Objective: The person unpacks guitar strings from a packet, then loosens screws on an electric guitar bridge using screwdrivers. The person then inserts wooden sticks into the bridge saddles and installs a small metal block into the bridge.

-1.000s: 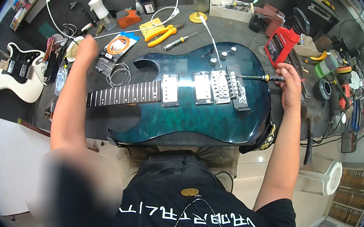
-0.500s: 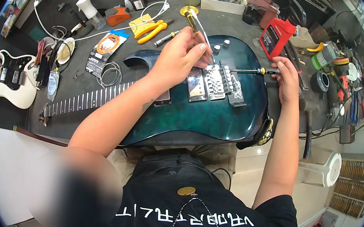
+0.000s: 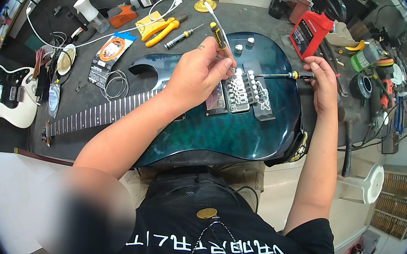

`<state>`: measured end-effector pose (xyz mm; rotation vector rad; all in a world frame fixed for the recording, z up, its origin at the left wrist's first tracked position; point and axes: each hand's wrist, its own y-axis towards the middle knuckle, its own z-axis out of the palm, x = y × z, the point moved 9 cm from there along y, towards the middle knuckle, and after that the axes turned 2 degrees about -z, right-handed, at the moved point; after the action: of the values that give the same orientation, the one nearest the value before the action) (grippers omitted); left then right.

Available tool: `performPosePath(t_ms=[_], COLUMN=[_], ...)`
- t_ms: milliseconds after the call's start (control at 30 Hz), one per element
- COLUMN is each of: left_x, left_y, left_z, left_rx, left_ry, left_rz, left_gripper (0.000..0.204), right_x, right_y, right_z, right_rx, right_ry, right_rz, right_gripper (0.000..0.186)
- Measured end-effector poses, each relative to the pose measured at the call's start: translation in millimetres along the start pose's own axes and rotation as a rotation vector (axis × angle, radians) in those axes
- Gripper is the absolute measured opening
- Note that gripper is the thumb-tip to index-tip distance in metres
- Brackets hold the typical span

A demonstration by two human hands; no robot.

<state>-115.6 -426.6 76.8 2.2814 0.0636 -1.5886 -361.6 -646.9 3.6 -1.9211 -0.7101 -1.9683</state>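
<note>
A glossy dark teal electric guitar [image 3: 203, 133] lies face up on the bench, its neck pointing left. My left hand [image 3: 202, 71] is closed round a screwdriver [image 3: 217, 34] whose yellow and black handle sticks up above the fingers; its tip is hidden. Those fingers are over the upper end of the metal tremolo bridge [image 3: 238, 92]. A tremolo arm with a white tip [image 3: 214, 14] rises past them. My right hand [image 3: 322, 85] pinches the black and yellow handle of another screwdriver [image 3: 289, 75], its shaft reaching left to the bridge's fine tuners.
Yellow pliers [image 3: 162, 33] and a third screwdriver [image 3: 184, 35] lie beyond the guitar. A red bottle [image 3: 310, 35] stands at the far right, near a green-liquid bottle [image 3: 364, 57]. A hammer [image 3: 347, 143] is at the right edge; a white guitar body [image 3: 12, 100] is at left.
My left hand has come slightly nearer to me over the bridge, uncovering the screwdriver on the bench. My right hand keeps its screwdriver at the bridge. The whole view has shifted a little.
</note>
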Motion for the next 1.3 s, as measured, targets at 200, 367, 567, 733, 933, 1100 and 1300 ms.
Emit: performPosePath(t_ms=[200, 367, 567, 733, 933, 1100, 1300], left_x=[-6, -32, -14, -9, -2, -1, -13], left_y=[-1, -3, -3, -5, -3, -4, -4], left_z=[1, 10, 6, 1, 0, -5, -19], left_rx=[-0.005, -0.021, -0.007, -0.029, -0.038, -0.145, -0.193], left_ry=[0.193, 0.499, 0.345, 0.243, 0.063, -0.208, -0.232], left_rz=[0.098, 0.288, 0.157, 0.111, 0.015, -0.019, 0.066], left_gripper=[0.015, 0.014, 0.014, 0.013, 0.011, 0.011, 0.010], right_x=[3, 5, 1, 2, 6, 4, 4], right_y=[-2, -2, -1, -1, -2, -1, 0], right_z=[4, 4, 2, 3, 5, 3, 4], right_rx=[0.003, 0.003, 0.011, 0.009, 0.008, 0.010, 0.016], right_ry=[-0.009, -0.010, -0.002, -0.006, -0.023, -0.031, -0.023], right_rz=[-0.002, -0.013, -0.001, -0.006, -0.005, 0.000, -0.006], right_gripper=[0.030, 0.031, 0.031, 0.031, 0.031, 0.031, 0.031])
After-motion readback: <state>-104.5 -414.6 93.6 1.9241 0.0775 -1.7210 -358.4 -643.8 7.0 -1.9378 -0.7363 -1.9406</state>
